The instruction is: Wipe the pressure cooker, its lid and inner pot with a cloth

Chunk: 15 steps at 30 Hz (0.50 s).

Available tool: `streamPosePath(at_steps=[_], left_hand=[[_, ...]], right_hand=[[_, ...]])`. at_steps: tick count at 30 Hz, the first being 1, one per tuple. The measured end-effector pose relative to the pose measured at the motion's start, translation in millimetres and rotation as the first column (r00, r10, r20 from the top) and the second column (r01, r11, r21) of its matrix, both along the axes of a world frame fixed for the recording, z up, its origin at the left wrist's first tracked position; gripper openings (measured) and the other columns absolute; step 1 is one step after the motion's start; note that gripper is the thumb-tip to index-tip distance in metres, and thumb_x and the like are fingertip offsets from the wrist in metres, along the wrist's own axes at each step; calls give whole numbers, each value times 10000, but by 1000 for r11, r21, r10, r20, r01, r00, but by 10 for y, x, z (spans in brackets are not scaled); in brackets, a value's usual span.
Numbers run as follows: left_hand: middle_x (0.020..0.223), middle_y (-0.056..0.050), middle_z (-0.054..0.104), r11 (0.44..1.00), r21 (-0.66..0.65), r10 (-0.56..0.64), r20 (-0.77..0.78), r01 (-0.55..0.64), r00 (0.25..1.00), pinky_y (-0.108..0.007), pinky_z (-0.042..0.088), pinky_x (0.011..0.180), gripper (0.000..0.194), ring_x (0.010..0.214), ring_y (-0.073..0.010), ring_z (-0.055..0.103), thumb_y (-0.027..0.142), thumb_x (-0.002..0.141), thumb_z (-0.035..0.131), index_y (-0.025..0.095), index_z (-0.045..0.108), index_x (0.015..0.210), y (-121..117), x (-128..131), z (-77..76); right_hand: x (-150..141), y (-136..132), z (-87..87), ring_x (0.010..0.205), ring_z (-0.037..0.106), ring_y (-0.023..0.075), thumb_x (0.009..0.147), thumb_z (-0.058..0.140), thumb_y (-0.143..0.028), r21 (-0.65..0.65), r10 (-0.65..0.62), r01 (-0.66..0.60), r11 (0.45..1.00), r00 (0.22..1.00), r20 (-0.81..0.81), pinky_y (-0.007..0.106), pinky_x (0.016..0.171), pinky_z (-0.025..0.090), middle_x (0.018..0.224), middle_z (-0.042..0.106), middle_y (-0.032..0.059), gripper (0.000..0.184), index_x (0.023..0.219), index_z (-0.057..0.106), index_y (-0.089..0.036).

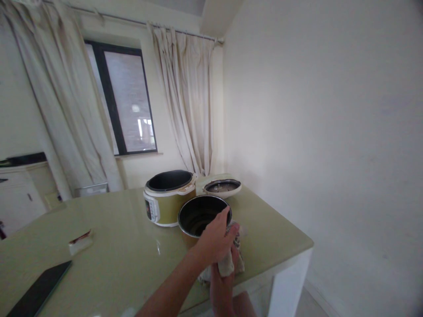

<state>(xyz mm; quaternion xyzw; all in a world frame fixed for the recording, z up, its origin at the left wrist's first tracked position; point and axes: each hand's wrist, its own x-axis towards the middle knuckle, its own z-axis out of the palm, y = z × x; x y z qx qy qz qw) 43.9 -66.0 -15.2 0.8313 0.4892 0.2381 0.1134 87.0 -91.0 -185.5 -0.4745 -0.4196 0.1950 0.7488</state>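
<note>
A dark inner pot (190, 219) of an electric cooker stands tilted slightly toward me near the table's right side. My left hand (216, 235) reaches across its near side, fingers closed over the right rim. Lower down, my right hand (224, 273) grips a pale, patterned cloth (226, 265) against the pot's outer right side. Part of that cloth and some of the right fingers are hidden. Right behind the pot is the green and white cooker body (170, 207), uncovered, its dark inside showing. Its detached lid (224, 188) lies underside up at the back right.
All of this rests on a glossy, pale green table (125, 246) with a rounded right corner. A dark flat tablet-like object (39, 288) lies at the left front, with a small white item (80, 243) beyond it. A white wall (324, 132) rises at the right.
</note>
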Motion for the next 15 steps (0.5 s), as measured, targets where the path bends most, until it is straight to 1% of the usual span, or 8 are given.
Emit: streamPosePath(at_steps=[2,3,4,7,10,12,14,15], left_hand=[[1345,-140,720,997,-24,73,-79,-75,994,-377,493,1001,584,1228,-263,680,538,1080,311,207,506,1519,116,-334,61],[1206,-136,770,994,-23,102,-168,-108,980,-381,504,948,549,1125,-272,720,532,1082,304,200,627,1375,164,-491,73],[1104,-139,787,994,-22,96,-261,-105,960,-382,506,905,540,1042,-275,740,516,1087,294,194,697,1244,200,-626,70],[990,-162,792,998,53,51,-434,-31,900,-396,483,857,549,938,-278,746,422,1100,267,188,763,1088,206,-820,-24],[939,-134,804,988,142,117,-379,-68,918,-380,467,822,626,907,-267,752,443,1104,244,210,796,924,93,-684,-153],[912,-115,811,979,166,167,-301,-120,939,-363,462,781,662,875,-260,758,494,1098,248,220,798,853,5,-495,-197],[900,-116,813,969,164,220,-245,-184,944,-354,460,749,700,849,-261,763,533,1092,228,224,803,840,-59,-303,-191],[897,-118,814,966,153,239,-227,-208,944,-351,460,741,725,844,-261,766,550,1090,206,227,805,839,-78,-220,-172]], right_hand=[[34,-32,-30,1322,593,346,877,697,-523,-24,12,-14,1000,996,-87,521,1070,519,1446,616,157,690,1474,536,-218],[77,-6,-27,1329,592,340,863,714,-523,-33,24,-28,999,993,-115,511,1090,508,1445,621,158,693,1457,550,-205],[136,44,-9,1337,590,337,848,729,-530,-40,30,-36,999,990,-140,505,1109,495,1444,627,158,702,1443,565,-196],[391,303,142,1305,622,341,797,749,-574,-97,-6,-16,995,973,-229,493,1091,509,1372,690,156,678,1339,659,-178],[672,591,394,1178,698,341,788,712,-599,-171,-1,-51,984,956,-293,477,969,573,1188,773,140,562,1157,746,-176],[763,703,525,1137,716,327,806,682,-581,-163,47,-100,982,953,-301,468,955,575,1158,780,128,509,1117,756,-184],[713,704,535,1127,715,330,816,670,-568,-150,32,-80,986,954,-297,478,975,561,1175,770,143,505,1120,749,-171],[636,660,482,1136,708,337,824,667,-566,-136,4,-44,990,959,-282,490,989,552,1196,759,159,523,1144,739,-159]])
